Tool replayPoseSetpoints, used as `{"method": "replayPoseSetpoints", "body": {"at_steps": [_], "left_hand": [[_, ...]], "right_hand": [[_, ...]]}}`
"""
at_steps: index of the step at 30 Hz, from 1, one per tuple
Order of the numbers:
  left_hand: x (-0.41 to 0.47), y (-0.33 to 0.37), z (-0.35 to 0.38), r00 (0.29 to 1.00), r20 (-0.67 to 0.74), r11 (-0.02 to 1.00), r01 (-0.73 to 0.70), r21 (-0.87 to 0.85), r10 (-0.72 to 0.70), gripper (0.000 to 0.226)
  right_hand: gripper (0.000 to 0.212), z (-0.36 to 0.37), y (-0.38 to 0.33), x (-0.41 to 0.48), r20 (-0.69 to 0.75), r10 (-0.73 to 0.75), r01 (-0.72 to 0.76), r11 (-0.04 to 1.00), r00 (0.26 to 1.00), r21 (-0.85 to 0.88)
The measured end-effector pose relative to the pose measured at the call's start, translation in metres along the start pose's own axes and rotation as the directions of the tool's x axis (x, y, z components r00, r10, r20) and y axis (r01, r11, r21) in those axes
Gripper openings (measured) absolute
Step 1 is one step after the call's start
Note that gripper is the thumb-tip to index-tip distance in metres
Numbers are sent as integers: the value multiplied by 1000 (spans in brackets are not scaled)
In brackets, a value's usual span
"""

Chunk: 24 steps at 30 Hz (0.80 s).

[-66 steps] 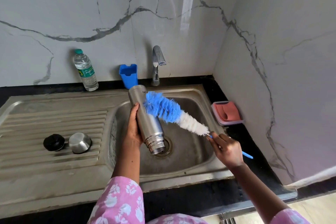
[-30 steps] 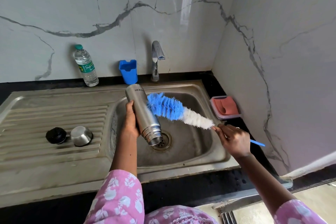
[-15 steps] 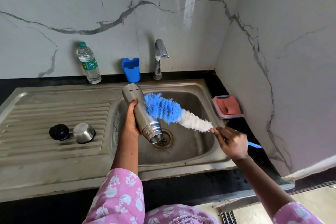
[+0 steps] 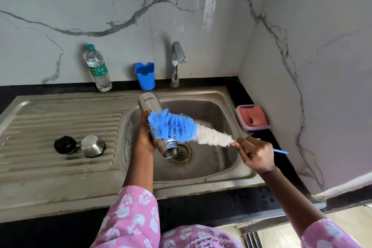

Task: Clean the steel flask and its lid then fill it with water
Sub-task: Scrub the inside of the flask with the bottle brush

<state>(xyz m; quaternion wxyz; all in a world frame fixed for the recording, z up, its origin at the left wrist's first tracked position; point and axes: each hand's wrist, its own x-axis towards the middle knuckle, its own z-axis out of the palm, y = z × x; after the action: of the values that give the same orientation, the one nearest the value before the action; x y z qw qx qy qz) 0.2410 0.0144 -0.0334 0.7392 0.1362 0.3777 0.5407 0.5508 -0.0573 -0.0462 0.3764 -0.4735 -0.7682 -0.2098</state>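
My left hand [image 4: 144,136] grips the steel flask [image 4: 150,103] around its middle, holding it upside down over the sink basin [image 4: 211,159], mouth pointing down toward the drain [image 4: 181,153]. My right hand [image 4: 255,154] holds the thin blue handle of a bottle brush [image 4: 175,127]. The brush's blue and white bristles lie across the flask's outer side near its threaded neck. On the draining board [image 4: 50,127] stand the black inner stopper [image 4: 64,144] and the steel cap [image 4: 92,145], side by side.
A tap [image 4: 178,60] stands behind the basin with no water running. A blue plastic holder [image 4: 145,75] and a plastic water bottle [image 4: 98,68] stand at the back wall. A clear box holding a red cloth [image 4: 252,117] sits right of the sink by the side wall.
The brush has slid down the flask's side from near its base toward the neck. The flask and the left hand stay over the drain, tilted a bit more.
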Motion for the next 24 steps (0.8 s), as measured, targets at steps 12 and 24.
{"method": "replayPoseSetpoints", "body": {"at_steps": [12, 24], "left_hand": [[4, 2, -3, 1000, 27, 1000, 2, -26, -2, 90], [7, -8, -4, 996, 91, 1000, -26, 1, 26, 58]], "right_hand": [[47, 6, 2, -3, -6, 107, -107, 993, 994, -47], [46, 8, 4, -5, -22, 124, -125, 990, 992, -62]]}}
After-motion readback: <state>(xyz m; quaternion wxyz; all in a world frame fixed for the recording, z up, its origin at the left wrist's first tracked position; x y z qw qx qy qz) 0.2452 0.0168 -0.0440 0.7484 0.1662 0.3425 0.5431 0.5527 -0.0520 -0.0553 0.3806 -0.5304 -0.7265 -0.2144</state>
